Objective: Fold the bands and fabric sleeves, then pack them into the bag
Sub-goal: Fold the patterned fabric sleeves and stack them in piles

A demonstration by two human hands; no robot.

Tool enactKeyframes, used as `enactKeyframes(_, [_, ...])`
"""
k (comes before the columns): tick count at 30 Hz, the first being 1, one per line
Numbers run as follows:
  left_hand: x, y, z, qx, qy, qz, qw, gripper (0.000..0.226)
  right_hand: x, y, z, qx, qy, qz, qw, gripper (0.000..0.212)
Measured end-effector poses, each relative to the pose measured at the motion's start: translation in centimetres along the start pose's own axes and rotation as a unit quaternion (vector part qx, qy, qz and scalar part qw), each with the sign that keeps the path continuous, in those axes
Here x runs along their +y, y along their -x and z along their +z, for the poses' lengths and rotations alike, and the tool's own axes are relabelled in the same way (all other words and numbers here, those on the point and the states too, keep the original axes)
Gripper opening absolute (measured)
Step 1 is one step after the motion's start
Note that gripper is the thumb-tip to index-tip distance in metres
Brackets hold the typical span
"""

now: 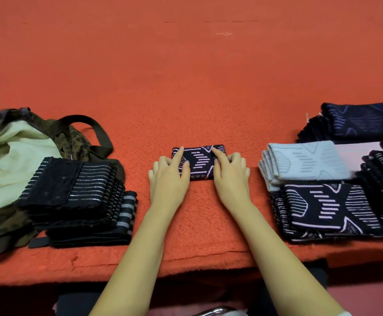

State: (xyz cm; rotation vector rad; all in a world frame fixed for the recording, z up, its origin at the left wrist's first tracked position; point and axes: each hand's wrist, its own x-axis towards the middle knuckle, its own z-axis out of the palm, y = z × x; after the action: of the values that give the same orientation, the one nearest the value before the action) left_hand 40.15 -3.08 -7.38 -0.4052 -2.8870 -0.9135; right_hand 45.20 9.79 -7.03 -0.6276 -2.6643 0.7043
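A red fleecy cloth (197, 76) covers the whole worktop, a soft bed that I'd guess keeps the knitwear from sliding while it is creased.

At the left lies the camouflage fabric bag with a pale lining (15, 156), on its side with its mouth gaping toward the work, ready to be filled.

Well apart on the right sit what look like the piles still to be folded. They include a long black knitted sleeve with pink line pattern (327, 208), a pale blue knitted sleeve (304, 160) lying partly over it, and a navy sleeve with blue pattern (359, 120) farther back.

Against the bag's mouth rests a stack of folded black bands with silver stripes (72, 185), squared up and overlapping the lining. I take it as finished work staged for packing.

Between the two sides, near the table's front edge, is the small folded black sleeve with pink markings (199, 161), doubled into a compact block.

The left hand (169, 176) holds its left end, forefinger stretched along the edge and the other fingers bent. The right hand (229, 172) holds the right end the same way, forefinger on the far corner. Both bear down, seemingly to set the crease. Nothing appears packed yet.
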Motion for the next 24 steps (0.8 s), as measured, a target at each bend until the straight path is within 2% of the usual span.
enactKeyframes(5, [0.1, 0.4, -1.4, 0.010, 0.152, 0.011, 0.988, 0.045, -1.3, 1.0, -1.4, 0.031, -0.022, -0.041, 0.998, 0.038])
enactKeyframes(8, [1.6, 1.4, -3.3, 0.024, 0.204, 0.037, 0.978, 0.045, -2.2, 2.1, -4.4, 0.114, -0.020, -0.083, 0.990, 0.036])
enactKeyframes(11, [4.5, 3.0, -4.7, 0.002, 0.245, 0.080, 0.966, 0.042, -1.1, 3.7, -8.4, 0.190, -0.014, -0.095, 0.977, 0.033])
enactKeyframes(16, [9.4, 5.8, -4.6, -0.065, 0.281, 0.154, 0.945, 0.038, 3.5, 7.2, -13.6, 0.257, 0.007, -0.069, 0.964, 0.033])
enactKeyframes(20, [12.2, 7.6, -2.6, -0.122, 0.306, 0.176, 0.928, 0.039, 7.4, 9.9, -15.5, 0.266, 0.005, -0.039, 0.963, 0.033])
enactKeyframes(24, [13.5, 8.9, -0.3, -0.129, 0.301, 0.184, 0.927, 0.040, 9.9, 11.2, -15.7, 0.270, 0.011, -0.015, 0.963, 0.031])
